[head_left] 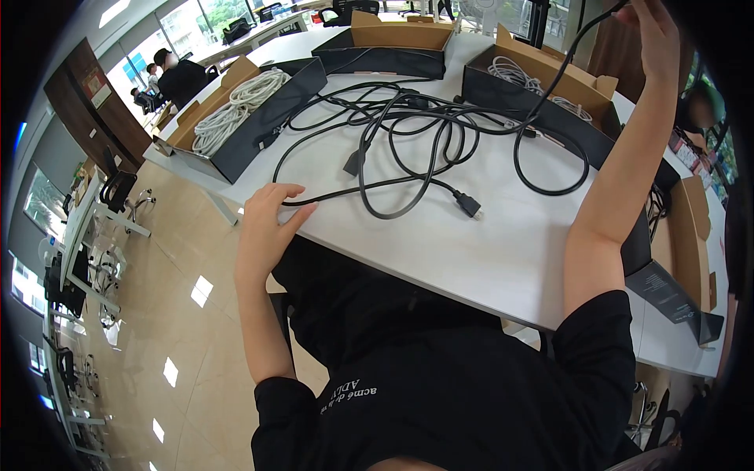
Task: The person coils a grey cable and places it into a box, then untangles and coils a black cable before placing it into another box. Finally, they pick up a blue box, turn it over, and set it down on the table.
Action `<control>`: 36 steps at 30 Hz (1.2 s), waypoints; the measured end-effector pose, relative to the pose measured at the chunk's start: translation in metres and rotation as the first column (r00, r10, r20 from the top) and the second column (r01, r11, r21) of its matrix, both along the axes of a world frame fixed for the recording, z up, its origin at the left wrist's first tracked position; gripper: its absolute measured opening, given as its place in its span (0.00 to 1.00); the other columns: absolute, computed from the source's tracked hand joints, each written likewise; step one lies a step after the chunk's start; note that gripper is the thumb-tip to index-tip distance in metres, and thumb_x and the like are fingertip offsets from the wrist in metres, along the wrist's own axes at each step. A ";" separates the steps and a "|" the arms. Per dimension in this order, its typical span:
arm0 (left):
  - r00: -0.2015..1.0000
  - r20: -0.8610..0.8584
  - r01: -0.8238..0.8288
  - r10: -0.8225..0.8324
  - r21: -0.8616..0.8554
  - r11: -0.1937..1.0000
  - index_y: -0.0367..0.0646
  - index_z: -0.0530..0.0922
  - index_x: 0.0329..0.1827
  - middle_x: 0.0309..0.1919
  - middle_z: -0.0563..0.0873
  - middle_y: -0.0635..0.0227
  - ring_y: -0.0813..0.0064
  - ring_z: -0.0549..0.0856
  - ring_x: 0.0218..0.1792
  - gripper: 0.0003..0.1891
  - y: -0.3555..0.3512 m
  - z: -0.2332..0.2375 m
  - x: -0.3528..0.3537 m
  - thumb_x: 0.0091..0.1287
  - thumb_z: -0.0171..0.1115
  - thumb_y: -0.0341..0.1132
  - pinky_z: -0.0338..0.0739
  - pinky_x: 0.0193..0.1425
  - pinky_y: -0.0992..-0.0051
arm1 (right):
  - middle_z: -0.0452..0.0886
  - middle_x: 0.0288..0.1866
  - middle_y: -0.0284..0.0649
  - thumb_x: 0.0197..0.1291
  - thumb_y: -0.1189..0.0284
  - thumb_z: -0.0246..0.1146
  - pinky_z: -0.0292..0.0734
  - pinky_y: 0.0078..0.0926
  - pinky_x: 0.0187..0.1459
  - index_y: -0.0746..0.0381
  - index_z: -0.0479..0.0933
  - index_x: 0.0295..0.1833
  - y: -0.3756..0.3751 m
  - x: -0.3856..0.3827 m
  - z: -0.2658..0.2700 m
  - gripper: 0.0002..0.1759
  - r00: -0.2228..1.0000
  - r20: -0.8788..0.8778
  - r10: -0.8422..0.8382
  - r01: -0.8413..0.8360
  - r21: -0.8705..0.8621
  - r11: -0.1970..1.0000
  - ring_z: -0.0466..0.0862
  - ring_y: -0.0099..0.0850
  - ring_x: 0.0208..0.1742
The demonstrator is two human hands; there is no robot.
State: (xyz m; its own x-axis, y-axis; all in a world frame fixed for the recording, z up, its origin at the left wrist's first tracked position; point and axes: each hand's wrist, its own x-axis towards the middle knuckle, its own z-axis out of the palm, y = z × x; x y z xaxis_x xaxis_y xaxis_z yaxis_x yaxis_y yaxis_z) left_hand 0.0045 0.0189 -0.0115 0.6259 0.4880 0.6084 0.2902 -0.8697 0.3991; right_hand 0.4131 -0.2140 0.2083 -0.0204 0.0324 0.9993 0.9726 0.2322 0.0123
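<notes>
A tangle of black cables point(408, 118) lies on the white table point(471, 259). My left hand point(271, 220) rests at the table's near left edge, thumb and fingers apart around a stretch of black cable that runs between them. My right hand point(656, 23) is raised high at the upper right, its fingers closed on a black cable that rises from the tangle; the fingertips are partly cut off by the frame's top. A black plug point(467, 205) lies near the middle of the table, and a second black connector point(355, 161) sits to its left.
Open boxes ring the cables: one with white cables point(228, 125) at left, one at the back point(385, 59), one with white cables at back right point(550, 94), and one point(679, 259) with black cables at right. A seated person point(182, 77) is in the background.
</notes>
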 end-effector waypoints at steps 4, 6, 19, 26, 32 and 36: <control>0.983 0.099 0.148 -0.155 0.074 0.986 0.38 0.78 0.37 0.34 0.81 0.62 0.63 0.78 0.40 0.15 -0.025 0.026 0.035 0.52 0.67 0.39 0.68 0.48 0.68 | 0.61 0.12 0.30 0.61 0.66 0.56 0.60 0.14 0.08 0.64 0.61 0.29 -0.005 -0.040 -0.002 0.15 0.945 -0.155 0.290 -0.270 0.135 0.953 0.62 0.19 0.08; 0.944 0.050 0.303 -0.327 0.263 0.916 0.37 0.77 0.40 0.37 0.81 0.60 0.62 0.78 0.43 0.16 -0.043 0.048 0.076 0.52 0.67 0.36 0.70 0.50 0.70 | 0.61 0.12 0.30 0.62 0.66 0.55 0.61 0.14 0.08 0.63 0.60 0.29 -0.010 -0.043 0.001 0.15 0.905 -0.193 0.380 -0.349 0.179 0.920 0.63 0.18 0.09; 0.639 0.660 0.691 -0.396 -0.266 0.672 0.36 0.73 0.42 0.25 0.79 0.67 0.83 0.75 0.23 0.16 0.010 0.055 0.207 0.68 0.50 0.43 0.69 0.25 0.83 | 0.70 0.19 0.27 0.61 0.66 0.57 0.58 0.09 0.17 0.58 0.70 0.30 -0.002 -0.051 -0.008 0.09 0.885 -0.324 0.335 -0.322 0.093 0.942 0.65 0.12 0.15; 0.467 0.852 0.671 0.237 -0.517 0.532 0.38 0.74 0.39 0.21 0.75 0.71 0.86 0.66 0.15 0.16 0.079 0.035 0.191 0.69 0.48 0.45 0.59 0.17 0.85 | 0.70 0.19 0.29 0.61 0.66 0.57 0.61 0.11 0.17 0.60 0.70 0.29 0.021 -0.032 -0.016 0.11 0.799 -0.383 0.463 -0.435 0.164 0.886 0.66 0.14 0.15; 0.336 0.863 0.834 0.377 -0.458 0.306 0.42 0.74 0.40 0.23 0.74 0.74 0.86 0.67 0.16 0.13 0.112 0.019 0.180 0.69 0.48 0.43 0.61 0.19 0.86 | 0.78 0.25 0.34 0.60 0.64 0.59 0.73 0.14 0.24 0.63 0.73 0.33 0.039 -0.032 -0.023 0.12 0.804 -0.462 0.374 -0.421 0.003 0.907 0.75 0.18 0.19; 0.362 0.920 0.886 0.147 -0.389 0.252 0.41 0.73 0.45 0.23 0.74 0.71 0.85 0.65 0.19 0.17 0.101 0.025 0.182 0.68 0.48 0.47 0.59 0.20 0.84 | 0.78 0.24 0.34 0.60 0.63 0.58 0.74 0.16 0.26 0.63 0.74 0.31 0.075 -0.032 -0.034 0.14 0.785 -0.568 0.247 -0.405 -0.168 0.899 0.77 0.19 0.21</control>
